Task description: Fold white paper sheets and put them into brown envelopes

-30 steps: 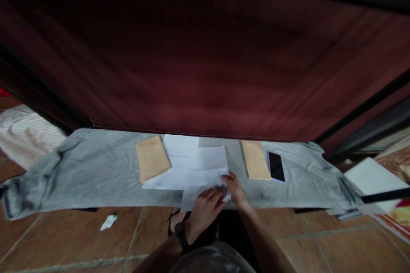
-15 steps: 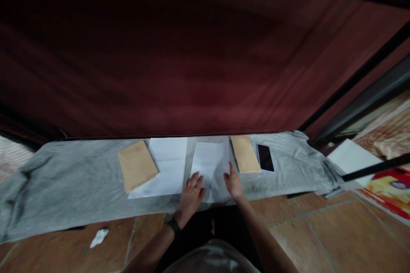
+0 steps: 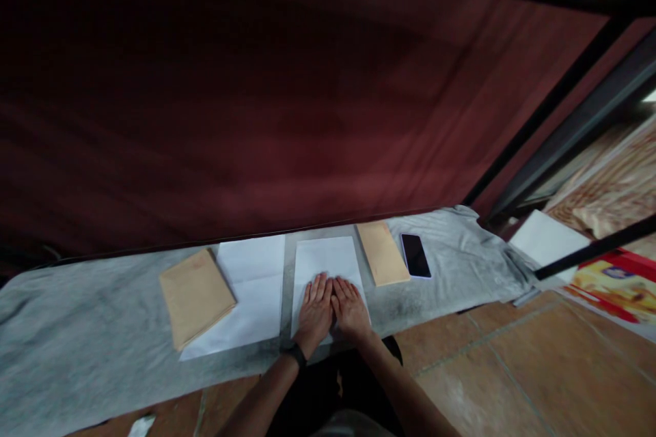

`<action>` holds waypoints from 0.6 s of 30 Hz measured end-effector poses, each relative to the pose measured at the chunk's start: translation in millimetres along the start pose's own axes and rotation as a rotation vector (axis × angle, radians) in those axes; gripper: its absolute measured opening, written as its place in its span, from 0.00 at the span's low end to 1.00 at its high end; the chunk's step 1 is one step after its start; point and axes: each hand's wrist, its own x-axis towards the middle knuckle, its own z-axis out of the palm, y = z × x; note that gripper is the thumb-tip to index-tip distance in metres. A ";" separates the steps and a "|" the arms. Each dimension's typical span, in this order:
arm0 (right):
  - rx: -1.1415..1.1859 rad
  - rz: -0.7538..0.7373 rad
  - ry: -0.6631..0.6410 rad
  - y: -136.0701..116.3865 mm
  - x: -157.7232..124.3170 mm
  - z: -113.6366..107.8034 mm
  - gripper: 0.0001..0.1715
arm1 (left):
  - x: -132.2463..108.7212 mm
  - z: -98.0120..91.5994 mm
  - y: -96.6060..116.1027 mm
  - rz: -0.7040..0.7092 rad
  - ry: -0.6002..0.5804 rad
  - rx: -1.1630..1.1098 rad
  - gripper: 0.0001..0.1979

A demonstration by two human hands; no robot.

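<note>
A white sheet of paper [image 3: 326, 254] lies in front of me on the grey cloth. My left hand [image 3: 316, 307] rests flat on its lower half, fingers stretched out. Beside it, my right hand [image 3: 350, 306] also presses flat on the sheet, and the two hands touch or nearly touch along the thumbs and index fingers. The sheet's near edge is partly hidden under the hands and wrists. To the left lie more white paper [image 3: 256, 287] and a stack of brown envelopes [image 3: 197, 297] overlapping it. Right of the sheet is a narrower brown envelope pile [image 3: 383, 252].
A phone [image 3: 416, 255] with a dark screen lies right of the envelopes. The grey cloth [image 3: 102, 341] covers the long narrow surface, with a dark red panel [image 3: 307, 116] behind. At far right are a dark bar, a white box [image 3: 548, 242] and a red-yellow package [image 3: 618, 287].
My right hand has moved left from the sheet's right edge to lie beside my left hand. The sheet now lies flatter and looks squarer. The view has turned slightly.
</note>
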 end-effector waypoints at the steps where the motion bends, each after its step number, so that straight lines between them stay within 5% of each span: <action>1: -0.009 0.007 0.011 0.6 -3.0 1.8 0.28 | 0.8 1.9 0.1 -0.007 -0.006 0.010 0.28; 11: -0.069 0.039 0.061 21.5 -24.6 -7.8 0.34 | -28.5 3.6 -18.1 -0.238 0.119 0.044 0.30; 18: -0.053 0.028 0.068 18.3 -24.0 -8.4 0.33 | 26.7 12.4 8.4 0.081 0.045 -0.070 0.28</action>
